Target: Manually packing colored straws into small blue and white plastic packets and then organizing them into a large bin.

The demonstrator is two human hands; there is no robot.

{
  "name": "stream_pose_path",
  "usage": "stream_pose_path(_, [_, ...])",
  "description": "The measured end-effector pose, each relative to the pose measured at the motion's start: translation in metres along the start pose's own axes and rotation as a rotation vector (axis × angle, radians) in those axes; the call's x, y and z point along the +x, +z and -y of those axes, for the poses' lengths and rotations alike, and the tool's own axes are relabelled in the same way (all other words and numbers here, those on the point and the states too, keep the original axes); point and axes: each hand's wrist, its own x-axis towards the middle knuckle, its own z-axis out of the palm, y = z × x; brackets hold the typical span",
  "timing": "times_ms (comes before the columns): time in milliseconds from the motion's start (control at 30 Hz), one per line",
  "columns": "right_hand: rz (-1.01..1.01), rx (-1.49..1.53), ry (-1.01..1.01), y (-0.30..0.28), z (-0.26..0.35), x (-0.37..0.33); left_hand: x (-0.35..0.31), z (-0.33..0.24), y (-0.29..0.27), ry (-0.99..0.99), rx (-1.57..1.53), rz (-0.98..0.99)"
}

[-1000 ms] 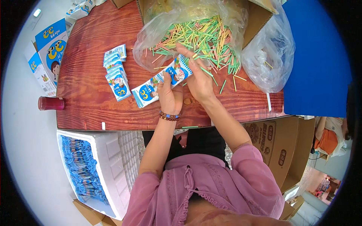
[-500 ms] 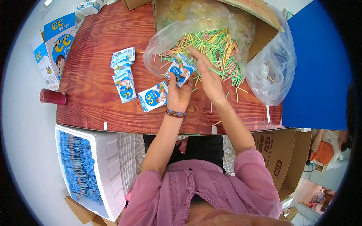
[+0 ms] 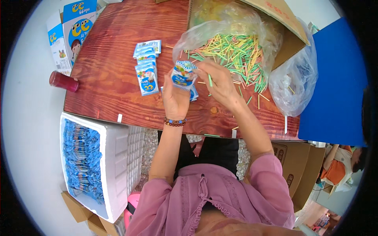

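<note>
A small blue and white packet (image 3: 183, 74) is held upright above the wooden bench (image 3: 114, 82) by the left hand (image 3: 176, 98), whose fingers are closed around its lower part. The right hand (image 3: 220, 84) is placed just beside the packet, and a green stick (image 3: 210, 80) is pinched between its fingers, pointing down. More blue and white packets (image 3: 146, 67) are laid in a short row on the bench to the left of the hands, and one further packet (image 3: 193, 94) is partly hidden behind the left hand. A heap of green, yellow and pink sticks (image 3: 236, 55) is spilled from a clear plastic bag (image 3: 220, 27) set in a cardboard box (image 3: 275, 23) beyond the right hand. A second clear bag (image 3: 295, 86) is seen at the right edge of the bench. A dark red cylinder (image 3: 63, 81) is lying at the left edge, near a printed blue carton (image 3: 76, 25). Below the bench, a white foam box (image 3: 114, 157) is filled with blue packets
</note>
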Motion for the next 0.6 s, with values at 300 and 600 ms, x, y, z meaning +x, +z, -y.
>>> stream_pose_path(300, [0.331, 0.422, 0.203, 0.048, 0.007, 0.032, -0.016, -0.072, -0.025, 0.237, 0.448, 0.094])
stream_pose_path(600, [0.419, -0.015, 0.187, 0.131, -0.024, 0.039, -0.011, -0.101, -0.06, 0.259, 1.074, -0.32])
